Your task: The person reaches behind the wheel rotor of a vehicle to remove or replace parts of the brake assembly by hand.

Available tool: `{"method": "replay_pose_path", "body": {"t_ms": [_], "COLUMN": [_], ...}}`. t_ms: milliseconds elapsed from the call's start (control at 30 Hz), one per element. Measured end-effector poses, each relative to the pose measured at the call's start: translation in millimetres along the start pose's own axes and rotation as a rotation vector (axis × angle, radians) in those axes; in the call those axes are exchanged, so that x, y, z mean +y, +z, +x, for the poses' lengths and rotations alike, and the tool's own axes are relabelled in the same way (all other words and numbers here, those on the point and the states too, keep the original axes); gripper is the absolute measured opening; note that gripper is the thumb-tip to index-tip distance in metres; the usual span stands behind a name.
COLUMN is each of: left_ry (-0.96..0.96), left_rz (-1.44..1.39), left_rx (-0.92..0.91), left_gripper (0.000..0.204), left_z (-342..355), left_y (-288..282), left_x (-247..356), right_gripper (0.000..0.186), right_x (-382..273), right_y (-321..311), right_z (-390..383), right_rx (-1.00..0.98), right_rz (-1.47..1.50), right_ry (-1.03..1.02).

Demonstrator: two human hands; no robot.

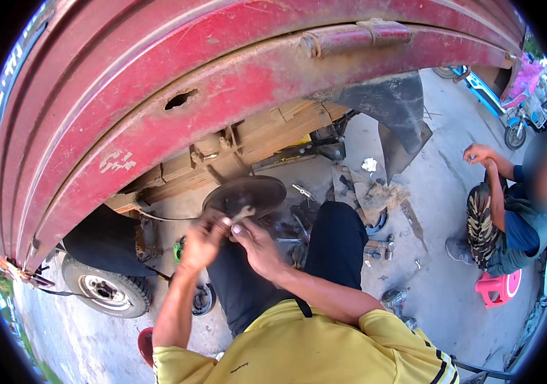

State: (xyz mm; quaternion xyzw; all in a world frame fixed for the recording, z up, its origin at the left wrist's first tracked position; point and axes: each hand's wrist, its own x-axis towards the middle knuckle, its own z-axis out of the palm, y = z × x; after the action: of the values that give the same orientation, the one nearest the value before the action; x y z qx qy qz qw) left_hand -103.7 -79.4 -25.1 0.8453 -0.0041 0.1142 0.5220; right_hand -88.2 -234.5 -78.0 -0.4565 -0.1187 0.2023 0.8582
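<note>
The person's left forearm stands steeply and the right forearm slants in across the lap, bringing the left hand (204, 242) and right hand (257, 248) together, nearly fingertip to fingertip. Both have their fingers mostly curled with thumbs drawn in, beside a small metal piece (244, 214) just past the fingertips; blur hides which hand, if either, grips it. A dark round disc (262, 191) sits immediately beyond both hands.

The left hand (202, 244) and the right hand (257, 248) are held close together, fingers curled. The left forearm (177, 304) is reached forward; the right forearm (328, 297) is angled inward.
</note>
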Motion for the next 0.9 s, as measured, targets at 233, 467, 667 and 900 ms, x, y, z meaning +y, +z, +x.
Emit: {"method": "replay_pose_path", "body": {"t_ms": [233,467,667,900], "left_ry": [0.162,-0.12,-0.034,0.007], "left_rz": [0.601,0.512,0.735,0.704], "left_rx": [0.046,-0.333,-0.221,-0.261], "left_gripper": [0.04,0.066,0.07,0.069], "left_z": [47.7,87.9,78.2,89.0], "left_y": [14.5,14.8,17.3,14.7], "left_x": [29.1,21.7,8.2,4.9], "right_gripper": [0.027,0.021,0.026,0.029], "right_x": [-55.9,-90.5,-95.3,-101.1], "right_y": [-36.8,-132.2,-130.5,-138.9], "right_z": [19.5,59.6,74.0,122.7], "right_rx": [0.318,0.175,0.068,-0.161], "right_rz": [0.206,0.129,0.026,-1.027], "right_ry": [-0.047,0.332,0.327,-0.072]}}
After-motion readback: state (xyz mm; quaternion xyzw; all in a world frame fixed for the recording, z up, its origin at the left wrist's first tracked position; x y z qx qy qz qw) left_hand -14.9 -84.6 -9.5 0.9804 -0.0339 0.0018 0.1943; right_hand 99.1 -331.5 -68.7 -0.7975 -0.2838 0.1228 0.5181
